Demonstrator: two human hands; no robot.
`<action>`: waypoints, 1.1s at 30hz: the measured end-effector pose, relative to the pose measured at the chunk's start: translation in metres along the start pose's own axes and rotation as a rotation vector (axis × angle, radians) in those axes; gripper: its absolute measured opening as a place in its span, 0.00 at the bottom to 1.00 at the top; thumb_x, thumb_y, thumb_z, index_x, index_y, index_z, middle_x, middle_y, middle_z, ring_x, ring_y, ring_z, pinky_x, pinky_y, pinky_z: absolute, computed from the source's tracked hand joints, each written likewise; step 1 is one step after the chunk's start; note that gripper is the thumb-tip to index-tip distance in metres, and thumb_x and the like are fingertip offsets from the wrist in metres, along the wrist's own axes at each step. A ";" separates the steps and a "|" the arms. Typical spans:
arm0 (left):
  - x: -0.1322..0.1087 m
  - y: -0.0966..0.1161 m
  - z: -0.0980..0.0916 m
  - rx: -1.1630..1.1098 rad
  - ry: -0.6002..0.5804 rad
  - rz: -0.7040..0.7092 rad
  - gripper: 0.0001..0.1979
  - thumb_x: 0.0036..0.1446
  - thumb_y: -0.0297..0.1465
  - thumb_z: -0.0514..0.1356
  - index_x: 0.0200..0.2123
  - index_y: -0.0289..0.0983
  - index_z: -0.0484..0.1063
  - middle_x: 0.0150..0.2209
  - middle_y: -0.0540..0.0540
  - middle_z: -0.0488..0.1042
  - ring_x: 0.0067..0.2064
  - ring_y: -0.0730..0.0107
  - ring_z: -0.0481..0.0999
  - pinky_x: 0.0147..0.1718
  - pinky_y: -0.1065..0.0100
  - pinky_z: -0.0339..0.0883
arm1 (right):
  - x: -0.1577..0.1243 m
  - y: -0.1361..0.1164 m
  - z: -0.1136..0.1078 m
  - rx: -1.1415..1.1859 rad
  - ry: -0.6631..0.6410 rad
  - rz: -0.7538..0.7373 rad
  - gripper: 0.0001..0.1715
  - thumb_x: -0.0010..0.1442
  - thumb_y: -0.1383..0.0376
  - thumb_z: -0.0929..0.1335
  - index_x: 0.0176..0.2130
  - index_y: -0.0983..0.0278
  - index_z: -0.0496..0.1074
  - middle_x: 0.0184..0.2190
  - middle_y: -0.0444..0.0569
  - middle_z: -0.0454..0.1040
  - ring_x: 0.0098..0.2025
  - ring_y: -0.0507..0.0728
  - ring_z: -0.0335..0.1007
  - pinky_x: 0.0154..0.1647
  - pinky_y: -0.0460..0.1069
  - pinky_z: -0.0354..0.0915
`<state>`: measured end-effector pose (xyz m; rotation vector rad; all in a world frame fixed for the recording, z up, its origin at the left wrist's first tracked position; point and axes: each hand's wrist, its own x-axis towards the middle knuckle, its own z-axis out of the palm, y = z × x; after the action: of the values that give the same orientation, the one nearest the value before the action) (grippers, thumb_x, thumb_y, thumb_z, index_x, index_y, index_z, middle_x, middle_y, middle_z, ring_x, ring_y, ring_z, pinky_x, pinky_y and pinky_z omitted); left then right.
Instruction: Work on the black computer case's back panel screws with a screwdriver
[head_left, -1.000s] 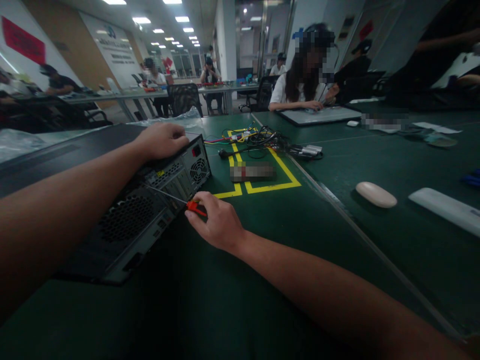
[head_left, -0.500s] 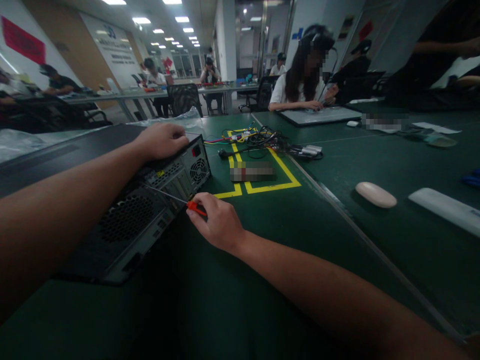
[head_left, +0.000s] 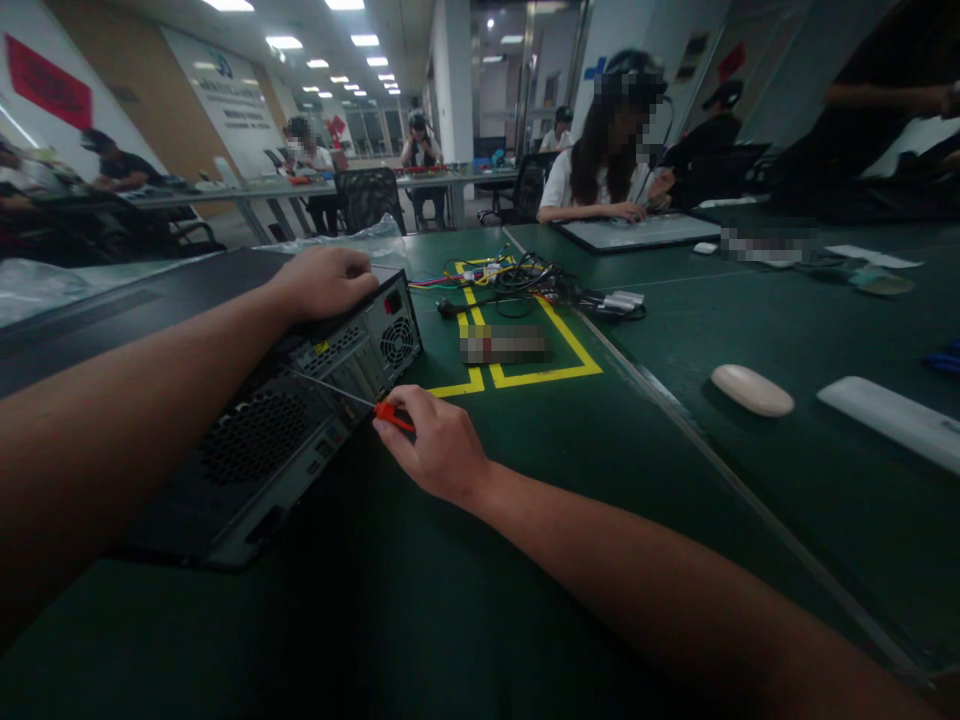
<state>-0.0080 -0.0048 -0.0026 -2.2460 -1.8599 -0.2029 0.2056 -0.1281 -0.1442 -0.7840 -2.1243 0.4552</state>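
Observation:
A black desktop computer case (head_left: 157, 285) lies on the green table at the left, its rear panel facing me at an angle. My left hand (head_left: 330, 282) presses on the top near the rear edge, with its fingers curled over the case. In my right hand (head_left: 439, 440) is a screwdriver (head_left: 390, 413) with an orange-red handle, pinched between thumb and fingers. Its long thin shaft points left to the rear panel, near the expansion slots; whether the tip sits in a screw is too small to tell. Beside the slots are a fan grille (head_left: 395, 341) and a honeycomb vent (head_left: 255, 437).
Tangled cables (head_left: 540, 280) lie behind yellow tape (head_left: 547, 376), with a blurred-out object (head_left: 510, 346) inside the marking. At the right are a pinkish oval case (head_left: 752, 389) and a long white object (head_left: 892, 420). Across the table a person (head_left: 611, 150) works at a flat panel (head_left: 637, 230).

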 end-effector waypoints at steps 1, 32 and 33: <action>0.000 0.000 0.000 0.002 0.002 0.001 0.21 0.61 0.44 0.48 0.36 0.36 0.75 0.34 0.40 0.74 0.36 0.59 0.70 0.35 0.60 0.58 | 0.000 0.000 0.000 0.002 0.001 0.004 0.14 0.74 0.54 0.64 0.52 0.60 0.68 0.45 0.50 0.80 0.45 0.57 0.79 0.44 0.51 0.70; 0.000 -0.002 0.000 0.007 0.003 0.010 0.21 0.63 0.42 0.50 0.38 0.36 0.78 0.36 0.39 0.77 0.37 0.58 0.71 0.35 0.61 0.59 | 0.000 0.002 0.002 -0.005 -0.005 -0.024 0.14 0.74 0.55 0.64 0.52 0.60 0.68 0.45 0.50 0.80 0.45 0.57 0.79 0.47 0.51 0.71; 0.000 -0.001 -0.001 0.003 0.002 0.008 0.21 0.63 0.42 0.50 0.38 0.36 0.78 0.36 0.39 0.77 0.36 0.58 0.71 0.35 0.60 0.59 | 0.000 0.002 0.002 -0.009 -0.003 -0.028 0.14 0.74 0.55 0.63 0.52 0.61 0.68 0.45 0.50 0.80 0.45 0.57 0.79 0.47 0.51 0.71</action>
<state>-0.0090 -0.0048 -0.0019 -2.2505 -1.8488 -0.2007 0.2048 -0.1266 -0.1465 -0.7580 -2.1386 0.4319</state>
